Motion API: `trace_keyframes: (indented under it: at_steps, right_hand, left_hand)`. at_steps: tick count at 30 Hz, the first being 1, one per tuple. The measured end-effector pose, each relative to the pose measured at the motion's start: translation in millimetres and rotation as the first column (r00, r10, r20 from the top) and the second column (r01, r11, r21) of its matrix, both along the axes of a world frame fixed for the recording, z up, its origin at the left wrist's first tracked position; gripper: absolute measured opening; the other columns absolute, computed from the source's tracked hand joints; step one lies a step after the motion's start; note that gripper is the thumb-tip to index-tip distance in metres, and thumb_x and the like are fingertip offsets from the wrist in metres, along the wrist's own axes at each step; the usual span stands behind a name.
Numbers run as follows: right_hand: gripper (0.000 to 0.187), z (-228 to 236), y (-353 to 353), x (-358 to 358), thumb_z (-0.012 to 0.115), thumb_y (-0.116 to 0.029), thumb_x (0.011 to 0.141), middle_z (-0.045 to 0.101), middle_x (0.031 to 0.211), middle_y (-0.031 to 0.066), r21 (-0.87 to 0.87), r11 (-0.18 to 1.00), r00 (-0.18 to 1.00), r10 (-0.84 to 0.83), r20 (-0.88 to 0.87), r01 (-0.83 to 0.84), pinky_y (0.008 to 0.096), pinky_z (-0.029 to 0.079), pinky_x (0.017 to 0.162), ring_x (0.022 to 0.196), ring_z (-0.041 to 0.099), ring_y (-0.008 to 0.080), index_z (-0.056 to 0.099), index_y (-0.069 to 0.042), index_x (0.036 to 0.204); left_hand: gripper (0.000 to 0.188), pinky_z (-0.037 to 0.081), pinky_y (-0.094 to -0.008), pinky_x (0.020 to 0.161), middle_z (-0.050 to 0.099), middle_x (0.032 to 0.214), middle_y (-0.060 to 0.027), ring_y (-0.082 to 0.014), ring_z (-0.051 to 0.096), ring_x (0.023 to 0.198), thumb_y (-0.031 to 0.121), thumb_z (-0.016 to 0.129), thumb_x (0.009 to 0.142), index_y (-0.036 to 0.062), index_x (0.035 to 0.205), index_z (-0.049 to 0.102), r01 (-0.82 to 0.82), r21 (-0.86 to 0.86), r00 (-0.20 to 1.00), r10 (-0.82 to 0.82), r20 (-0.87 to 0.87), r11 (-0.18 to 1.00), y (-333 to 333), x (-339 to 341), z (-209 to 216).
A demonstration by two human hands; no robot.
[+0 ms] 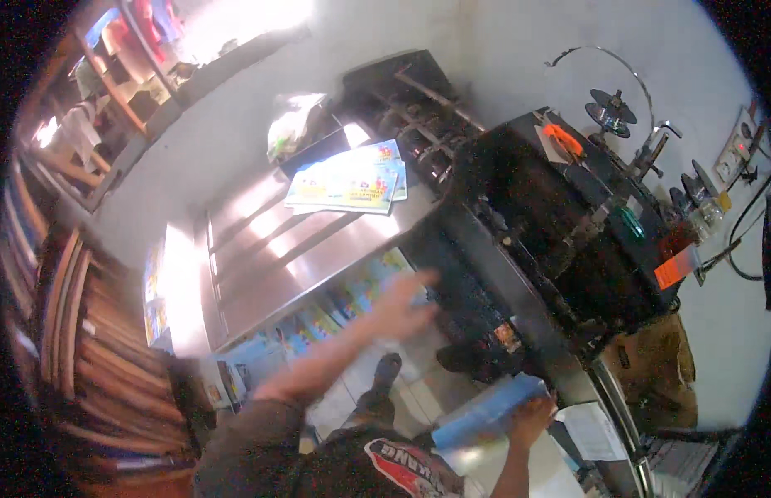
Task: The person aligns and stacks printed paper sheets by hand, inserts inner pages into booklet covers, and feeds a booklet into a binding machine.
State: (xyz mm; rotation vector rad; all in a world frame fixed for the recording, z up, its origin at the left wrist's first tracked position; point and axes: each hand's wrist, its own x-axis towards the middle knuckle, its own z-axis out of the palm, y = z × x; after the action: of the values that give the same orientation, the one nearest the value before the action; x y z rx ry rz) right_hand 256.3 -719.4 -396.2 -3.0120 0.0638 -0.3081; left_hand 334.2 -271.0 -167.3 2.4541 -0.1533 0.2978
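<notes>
Clearly, in the head view, the only 1 here, the 2 hands stand at different jobs. The right hand [532, 419], low and right of centre in the frame, clasps a blue printed bundle [489, 411] near its right end, so the bundle sticks out toward the left beyond the fingers. Held from 1 end like that, loose sheets would probably fan or sag, so a firm, even pinch and a level wrist should serve best; whether the bundle is bound, I cannot tell. The left hand [402, 311], at the centre of the frame, is blurred; its fingers look spread, with nothing visible in the grasp. It appears over the right end of the shelf [419, 267] below the metal tabletop [269, 249], where more blue printed pieces [319, 322] lie in a row. Reaching there, it would do well to clear the table edge and lift by the flat faces, sparing the corners. Above, at the upper middle of the frame, colourful printed sheets [344, 187] overlap on the tabletop; squaring their edges with 2 hands would suit them. The black machine [560, 224], right of centre, leaves narrow elbow room, so small movements seem wise.
</notes>
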Motion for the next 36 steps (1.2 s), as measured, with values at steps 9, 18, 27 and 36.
trace_keyframes:
  at_steps: [9, 18, 27, 36]
  right_hand:
    - [0.053, 143, 81, -40, 0.059, -0.018, 0.086, 0.044, 0.128, 0.0204, 0.722, 0.576, 0.770, -0.631, 0.093, 0.384, 0.0409, 0.032, 0.105, 0.121, 0.041, 0.0295, 0.037, 0.001, 0.130]
    - [0.048, 177, 157, -61, 0.065, -0.014, 0.079, 0.045, 0.128, 0.0230, 0.524, 0.652, 0.658, -0.723, 0.211, 0.548, 0.0413, 0.039, 0.100, 0.119, 0.044, 0.0394, 0.045, 0.000, 0.121]
    - [0.041, 184, 190, -53, 0.064, -0.010, 0.078, 0.053, 0.114, 0.0178, 0.725, 0.537, 0.692, -0.713, 0.118, 0.430, 0.0400, 0.047, 0.085, 0.099, 0.058, 0.0339, 0.049, -0.005, 0.116]
    - [0.031, 209, 256, 24, 0.059, -0.011, 0.084, 0.065, 0.096, 0.0143, 0.739, 0.623, 0.927, -0.375, -0.006, 0.257, 0.0378, 0.051, 0.076, 0.084, 0.064, 0.0283, 0.055, -0.005, 0.114]
  left_hand:
    - [0.084, 0.041, -0.0398, 0.100, 0.051, 0.126, -0.0176, -0.0293, 0.050, 0.115, 0.027, 0.084, 0.061, 0.0027, 0.130, 0.044, 0.341, 0.052, 0.876, -0.298, -0.379, 0.939, 322, 231, 33]
    - [0.073, 0.042, -0.0402, 0.096, 0.054, 0.123, -0.0179, -0.0298, 0.052, 0.112, 0.019, 0.078, 0.065, 0.0011, 0.127, 0.046, 0.156, 0.150, 0.961, -0.115, -0.252, 0.976, 237, 210, 75]
    - [0.063, 0.043, -0.0405, 0.093, 0.056, 0.120, -0.0183, -0.0302, 0.055, 0.109, 0.012, 0.071, 0.068, -0.0005, 0.124, 0.048, 0.147, 0.012, 0.969, -0.142, -0.200, 0.989, 200, 151, 99]
    - [0.050, 0.048, -0.0447, 0.077, 0.063, 0.094, -0.0241, -0.0421, 0.061, 0.089, 0.009, 0.066, 0.071, 0.0031, 0.118, 0.052, -0.090, 0.284, 0.992, 0.110, -0.055, 0.955, 296, 91, 120]
